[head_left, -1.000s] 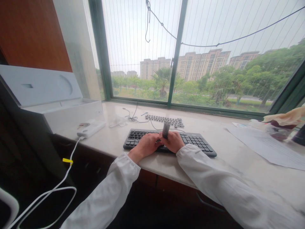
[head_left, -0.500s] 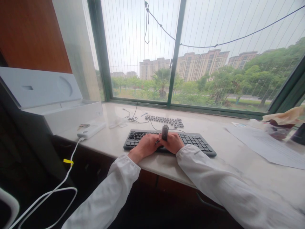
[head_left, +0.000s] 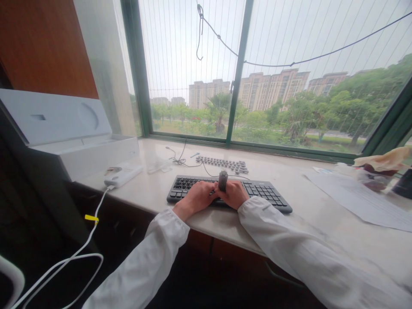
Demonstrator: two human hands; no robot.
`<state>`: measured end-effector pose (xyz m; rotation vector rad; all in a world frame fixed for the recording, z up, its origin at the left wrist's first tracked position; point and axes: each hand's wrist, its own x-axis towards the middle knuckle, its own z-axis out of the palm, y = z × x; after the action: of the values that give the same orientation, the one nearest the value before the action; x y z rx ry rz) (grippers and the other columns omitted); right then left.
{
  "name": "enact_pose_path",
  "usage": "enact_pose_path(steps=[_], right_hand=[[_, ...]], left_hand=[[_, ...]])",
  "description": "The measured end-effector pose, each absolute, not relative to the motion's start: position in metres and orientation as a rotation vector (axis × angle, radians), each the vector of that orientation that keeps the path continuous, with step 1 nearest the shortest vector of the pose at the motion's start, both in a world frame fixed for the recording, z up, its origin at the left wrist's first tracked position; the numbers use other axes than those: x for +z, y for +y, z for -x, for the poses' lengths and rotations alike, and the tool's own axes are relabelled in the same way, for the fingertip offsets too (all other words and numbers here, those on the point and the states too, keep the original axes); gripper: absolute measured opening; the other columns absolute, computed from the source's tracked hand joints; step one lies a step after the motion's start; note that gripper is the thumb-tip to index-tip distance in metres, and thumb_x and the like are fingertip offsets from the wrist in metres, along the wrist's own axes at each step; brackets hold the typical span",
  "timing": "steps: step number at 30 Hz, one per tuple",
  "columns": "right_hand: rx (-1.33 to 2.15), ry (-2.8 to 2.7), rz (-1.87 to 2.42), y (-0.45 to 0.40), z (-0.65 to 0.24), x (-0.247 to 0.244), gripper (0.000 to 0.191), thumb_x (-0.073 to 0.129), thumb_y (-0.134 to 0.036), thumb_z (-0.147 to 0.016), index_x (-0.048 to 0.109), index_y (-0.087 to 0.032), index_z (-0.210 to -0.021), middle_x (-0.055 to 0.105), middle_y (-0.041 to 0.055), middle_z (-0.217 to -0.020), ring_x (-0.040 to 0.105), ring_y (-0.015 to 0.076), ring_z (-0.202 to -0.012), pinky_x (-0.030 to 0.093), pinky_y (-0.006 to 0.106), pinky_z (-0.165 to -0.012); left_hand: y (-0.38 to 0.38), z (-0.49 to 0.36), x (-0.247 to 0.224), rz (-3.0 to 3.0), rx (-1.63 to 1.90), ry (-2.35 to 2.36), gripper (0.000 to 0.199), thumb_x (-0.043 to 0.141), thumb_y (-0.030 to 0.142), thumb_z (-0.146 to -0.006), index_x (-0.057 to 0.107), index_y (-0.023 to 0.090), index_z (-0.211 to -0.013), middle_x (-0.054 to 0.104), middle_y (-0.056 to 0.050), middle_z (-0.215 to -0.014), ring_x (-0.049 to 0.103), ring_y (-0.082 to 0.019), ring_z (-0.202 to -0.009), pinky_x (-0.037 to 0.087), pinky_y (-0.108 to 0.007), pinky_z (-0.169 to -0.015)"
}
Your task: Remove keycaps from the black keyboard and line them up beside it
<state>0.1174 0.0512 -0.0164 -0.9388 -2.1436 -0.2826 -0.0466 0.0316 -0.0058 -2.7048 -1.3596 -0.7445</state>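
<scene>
A black keyboard [head_left: 268, 195] lies near the counter's front edge, with some key places at its left part showing bare sockets. My right hand [head_left: 235, 193] is closed around a short dark tool [head_left: 222, 181], which stands up from the fist over the middle of the keyboard. My left hand [head_left: 198, 195] rests on the keyboard's left-middle part, its fingertips meeting my right hand; what its fingers hold, if anything, is hidden. Behind the keyboard, loose keycaps [head_left: 222, 163] lie in rows on the pale counter.
A thin black cable [head_left: 180, 161] lies behind the keyboard. At the left are an open white box [head_left: 96, 156] and a white power strip [head_left: 124, 176] with a cord hanging off the edge. Papers [head_left: 363, 199] and a plastic bag [head_left: 376, 176] lie at the right.
The dark tool has tilted or lowered very slightly in my right hand. Both hands otherwise stay in place on the keyboard.
</scene>
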Motion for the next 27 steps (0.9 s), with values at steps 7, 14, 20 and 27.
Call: enact_pose_path(steps=[7,14,20,27], right_hand=[[-0.219,-2.082,1.087,0.052,-0.115,-0.010,0.033,0.042,-0.036,-0.089,0.060,-0.019,-0.067,0.061,0.0018,-0.056,0.055,0.0141,-0.052,0.032,0.024,-0.054],[-0.092,-1.988,1.189,0.053,-0.109,-0.005,0.032,0.043,-0.033,-0.087,0.056,-0.019,-0.061,0.058,0.0012,-0.053,0.051,0.0136,-0.050,0.028,0.025,-0.052],[-0.058,-1.947,1.222,0.052,-0.107,-0.003,0.032,0.043,-0.032,-0.086,0.055,-0.019,-0.060,0.057,0.0011,-0.054,0.049,0.0134,-0.051,0.027,0.025,-0.052],[-0.045,-1.964,1.219,0.052,-0.109,-0.003,0.031,0.043,-0.033,-0.086,0.057,-0.019,-0.062,0.057,0.0008,-0.054,0.048,0.0131,-0.051,0.027,0.025,-0.053]], left_hand=[[0.030,0.046,-0.006,2.697,-0.751,-1.381,0.021,0.055,0.034,-0.087,0.068,0.021,-0.098,0.072,-0.006,-0.095,0.067,-0.022,-0.087,0.048,-0.028,-0.076],[0.032,0.047,-0.008,2.673,-0.749,-1.367,0.027,0.054,0.040,-0.088,0.068,0.023,-0.103,0.073,-0.006,-0.095,0.068,-0.024,-0.087,0.049,-0.030,-0.076],[0.034,0.048,-0.012,2.677,-0.794,-1.346,0.028,0.055,0.041,-0.087,0.066,0.022,-0.105,0.072,-0.007,-0.095,0.068,-0.024,-0.087,0.049,-0.031,-0.077],[0.033,0.048,-0.011,2.670,-0.793,-1.359,0.028,0.054,0.041,-0.088,0.065,0.021,-0.105,0.072,-0.007,-0.095,0.068,-0.026,-0.087,0.049,-0.031,-0.076]])
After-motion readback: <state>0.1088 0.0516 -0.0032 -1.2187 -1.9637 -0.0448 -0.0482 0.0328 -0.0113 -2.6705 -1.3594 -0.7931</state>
